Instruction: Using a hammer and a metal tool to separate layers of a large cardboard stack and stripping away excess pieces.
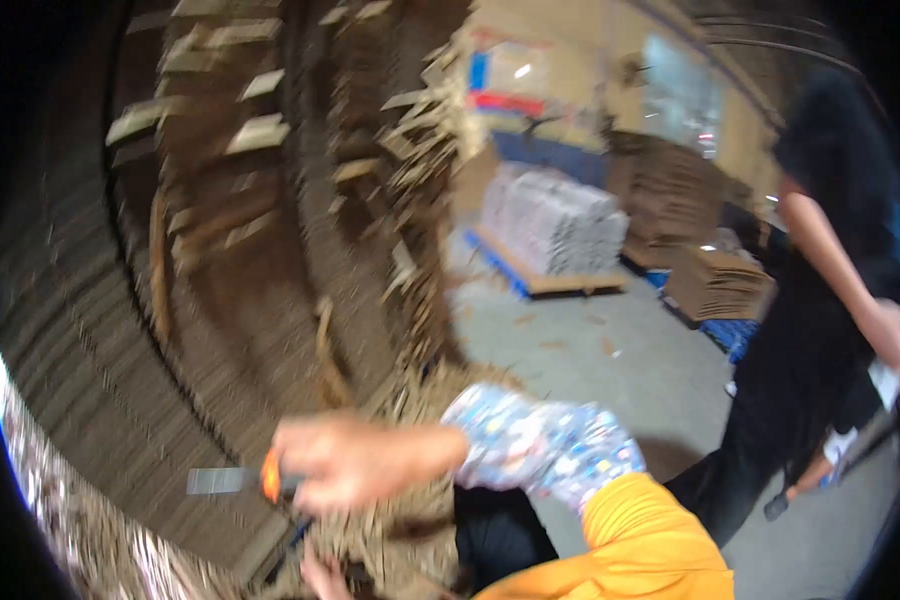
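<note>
Flat-bladed tool (230, 481), orange at its neck, is pointing left from our right hand (345, 465), which is gripping its handle in front of the tall cardboard stack (70, 300); whether the blade is touching, we cannot tell. Our left hand (325, 577) is showing partly at the lower edge, apart from the right, its grip unclear. We are wearing a patterned cuff (540, 440) over a yellow sleeve (650, 535). To our right, a dark-clothed co-worker (790, 340) is standing.

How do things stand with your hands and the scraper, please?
Right hand holding scraper, blade leftward. Left hand at lower edge. Cardboard stack alongside; contact unclear.
</note>
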The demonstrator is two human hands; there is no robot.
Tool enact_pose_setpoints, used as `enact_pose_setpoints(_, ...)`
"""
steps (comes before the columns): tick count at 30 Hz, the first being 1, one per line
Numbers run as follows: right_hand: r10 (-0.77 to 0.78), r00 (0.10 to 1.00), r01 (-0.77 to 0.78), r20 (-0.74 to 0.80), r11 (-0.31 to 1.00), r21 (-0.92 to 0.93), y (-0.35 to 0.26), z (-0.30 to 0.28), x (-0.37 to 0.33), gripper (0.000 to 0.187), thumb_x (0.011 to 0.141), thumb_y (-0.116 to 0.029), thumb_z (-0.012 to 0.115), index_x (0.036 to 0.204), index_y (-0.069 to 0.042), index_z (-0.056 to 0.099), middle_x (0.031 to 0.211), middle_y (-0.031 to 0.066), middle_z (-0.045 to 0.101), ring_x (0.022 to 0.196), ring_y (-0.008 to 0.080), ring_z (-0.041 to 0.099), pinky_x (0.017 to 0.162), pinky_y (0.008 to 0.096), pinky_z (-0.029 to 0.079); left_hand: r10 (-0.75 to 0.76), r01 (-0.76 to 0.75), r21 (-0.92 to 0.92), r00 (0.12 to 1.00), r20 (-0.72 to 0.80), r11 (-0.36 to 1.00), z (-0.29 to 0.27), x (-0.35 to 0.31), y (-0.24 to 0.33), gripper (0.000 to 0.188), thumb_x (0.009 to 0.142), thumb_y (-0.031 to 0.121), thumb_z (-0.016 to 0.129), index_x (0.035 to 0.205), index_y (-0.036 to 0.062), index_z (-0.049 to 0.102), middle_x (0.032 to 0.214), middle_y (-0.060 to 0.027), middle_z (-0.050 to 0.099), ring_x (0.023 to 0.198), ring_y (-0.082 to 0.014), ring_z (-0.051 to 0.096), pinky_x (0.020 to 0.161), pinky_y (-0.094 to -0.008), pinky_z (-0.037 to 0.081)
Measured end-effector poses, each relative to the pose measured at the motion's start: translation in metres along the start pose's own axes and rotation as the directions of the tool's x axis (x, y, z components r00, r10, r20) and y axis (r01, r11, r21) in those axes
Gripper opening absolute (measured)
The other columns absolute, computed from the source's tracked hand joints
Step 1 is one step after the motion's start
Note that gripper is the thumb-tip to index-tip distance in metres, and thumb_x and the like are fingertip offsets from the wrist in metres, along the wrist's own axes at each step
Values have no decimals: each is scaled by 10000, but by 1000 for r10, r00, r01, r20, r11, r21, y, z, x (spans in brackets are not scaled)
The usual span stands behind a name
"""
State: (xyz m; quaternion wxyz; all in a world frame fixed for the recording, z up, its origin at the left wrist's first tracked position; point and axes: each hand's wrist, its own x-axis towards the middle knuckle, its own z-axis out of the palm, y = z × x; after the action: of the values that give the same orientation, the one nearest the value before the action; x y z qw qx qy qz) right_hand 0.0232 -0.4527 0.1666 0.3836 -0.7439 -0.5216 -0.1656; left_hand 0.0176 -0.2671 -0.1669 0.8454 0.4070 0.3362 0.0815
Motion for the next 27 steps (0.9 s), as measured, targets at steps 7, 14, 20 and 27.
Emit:
enact_pose_setpoints(7,780,626,-651,-30,543,530,77,-65,-23,296,845,-176,578,1034,51,600,834,70,656,689,81,583,602,204,437,-145,142,44,988,51,989,-12,31,-17,230,820,201,649,914,80,477,518,-20,461,405,-175,512,336,-272,412)
enact_pose_setpoints(14,806,589,-692,-61,541,478,139,-102,34,199,856,-178,511,927,-5,579,887,67,640,744,126,612,563,259,466,-112,111,29,992,53,993,-15,9,-6,228,823,180,651,799,89,443,542,-19,476,420,-162,526,350,-265,429)
enact_pose_setpoints(20,850,516,-742,-107,506,441,170,-121,74,219,829,-199,525,923,-6,565,880,68,610,733,174,586,638,382,495,-133,132,23,989,67,991,-8,2,-2,197,818,195,658,812,85,495,552,-14,494,425,-157,530,362,-272,429)
enact_pose_setpoints(27,875,480,-687,-66,422,592,160,-141,86,216,819,-155,513,975,-8,531,894,105,621,699,200,602,667,346,503,-130,129,18,990,63,992,-4,7,-8,218,820,202,658,815,83,476,569,-10,491,440,-151,540,363,-262,419)
